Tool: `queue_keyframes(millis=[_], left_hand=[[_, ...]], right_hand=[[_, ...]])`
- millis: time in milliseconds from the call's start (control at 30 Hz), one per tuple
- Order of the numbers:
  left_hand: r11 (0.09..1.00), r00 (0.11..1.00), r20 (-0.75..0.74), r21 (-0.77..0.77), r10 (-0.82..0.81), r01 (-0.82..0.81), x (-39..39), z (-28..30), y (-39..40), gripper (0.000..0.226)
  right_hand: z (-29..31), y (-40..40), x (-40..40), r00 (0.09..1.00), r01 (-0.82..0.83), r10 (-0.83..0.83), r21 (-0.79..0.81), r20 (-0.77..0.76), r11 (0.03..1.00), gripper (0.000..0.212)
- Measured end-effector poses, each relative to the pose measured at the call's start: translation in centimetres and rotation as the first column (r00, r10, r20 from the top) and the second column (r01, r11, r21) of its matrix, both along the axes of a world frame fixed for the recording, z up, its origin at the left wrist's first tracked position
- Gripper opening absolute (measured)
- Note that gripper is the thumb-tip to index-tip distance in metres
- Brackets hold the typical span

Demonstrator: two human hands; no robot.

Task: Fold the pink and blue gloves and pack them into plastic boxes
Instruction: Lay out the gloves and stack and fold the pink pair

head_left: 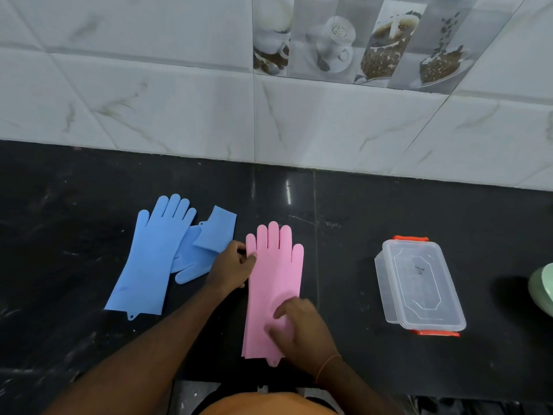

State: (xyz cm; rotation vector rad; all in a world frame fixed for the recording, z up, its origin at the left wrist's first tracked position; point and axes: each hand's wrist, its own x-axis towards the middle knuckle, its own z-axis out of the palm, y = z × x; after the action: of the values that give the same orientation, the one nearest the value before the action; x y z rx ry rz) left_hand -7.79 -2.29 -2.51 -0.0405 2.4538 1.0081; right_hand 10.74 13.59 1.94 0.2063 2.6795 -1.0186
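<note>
The pink gloves [276, 271] lie stacked flat on the black counter [74, 235], fingers pointing at the wall. My left hand [233, 266] pinches the thumb edge of the pink gloves at their upper left. My right hand [302, 330] rests on the cuff end with fingers spread and pressing down. To the left, one blue glove [146, 259] lies flat. A second blue glove [206, 244] lies beside it, its cuff folded over. A clear plastic box [419, 284] with orange clips stands closed at the right.
A tiled wall [269, 115] runs along the back of the counter. A pale green object [543, 289] shows at the right edge. The counter's front edge is near my body.
</note>
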Motion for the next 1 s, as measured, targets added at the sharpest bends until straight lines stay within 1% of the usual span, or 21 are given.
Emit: queue_keyframes(millis=[33, 67, 100, 167, 200, 267, 333, 500, 633, 767, 867, 1000], left_hand=[[1.000, 1.000, -0.002, 0.025, 0.017, -0.017, 0.2, 0.0, -0.2, 0.023], [0.998, 0.999, -0.001, 0.058, 0.036, -0.036, 0.4, -0.1, -0.3, 0.023], [0.994, 0.999, -0.003, 0.093, 0.051, -0.051, 0.6, -0.3, -0.5, 0.022], [0.988, 0.997, -0.020, 0.139, 0.076, -0.073, 0.8, -0.6, -0.8, 0.024], [0.986, 0.996, -0.027, 0.148, 0.085, -0.080, 0.8, -0.7, -0.8, 0.024], [0.985, 0.994, -0.044, 0.149, 0.099, -0.092, 0.9, -0.9, -0.8, 0.023], [0.986, 0.992, -0.067, 0.132, 0.111, -0.102, 0.8, -1.0, -0.6, 0.020], [0.990, 0.990, -0.098, 0.103, 0.105, -0.095, 0.6, -1.0, -0.3, 0.020], [0.993, 0.986, -0.134, 0.076, 0.098, -0.089, 0.6, -1.1, -0.3, 0.022], [0.995, 0.984, -0.152, 0.042, 0.091, -0.086, 0.7, -1.2, -0.3, 0.022], [0.996, 0.982, -0.169, 0.022, 0.087, -0.085, 0.8, -1.2, -0.2, 0.017], [0.997, 0.983, -0.166, 0.021, 0.076, -0.073, 0.9, -0.7, -0.1, 0.015]], right_hand=[[-0.3, 0.5, -0.7, 0.990, 0.139, -0.140, -0.026, -0.024, 0.990, 0.017], [-0.6, 1.0, -1.6, 0.962, 0.268, -0.269, -0.038, -0.042, 0.963, 0.013], [-0.9, 1.6, -2.5, 0.922, 0.384, -0.386, -0.057, -0.034, 0.922, 0.015], [-1.2, 2.9, -4.4, 0.835, 0.549, -0.544, -0.107, 0.080, 0.829, 0.016], [-1.4, 3.5, -5.2, 0.811, 0.583, -0.568, -0.108, 0.139, 0.805, 0.017], [-2.1, 4.1, -6.1, 0.815, 0.570, -0.549, -0.080, 0.186, 0.818, 0.020], [-2.8, 4.3, -6.4, 0.821, 0.557, -0.535, -0.072, 0.201, 0.827, 0.017], [-3.5, 4.0, -6.2, 0.817, 0.559, -0.535, -0.066, 0.216, 0.827, 0.012], [-3.4, 4.1, -6.3, 0.818, 0.550, -0.526, -0.050, 0.232, 0.833, 0.012], [-3.2, 4.2, -6.7, 0.834, 0.507, -0.490, -0.004, 0.253, 0.862, 0.016], [-3.2, 4.2, -6.7, 0.850, 0.467, -0.459, 0.034, 0.259, 0.884, 0.017], [-3.4, 4.4, -6.7, 0.856, 0.452, -0.448, 0.048, 0.258, 0.891, 0.016]])
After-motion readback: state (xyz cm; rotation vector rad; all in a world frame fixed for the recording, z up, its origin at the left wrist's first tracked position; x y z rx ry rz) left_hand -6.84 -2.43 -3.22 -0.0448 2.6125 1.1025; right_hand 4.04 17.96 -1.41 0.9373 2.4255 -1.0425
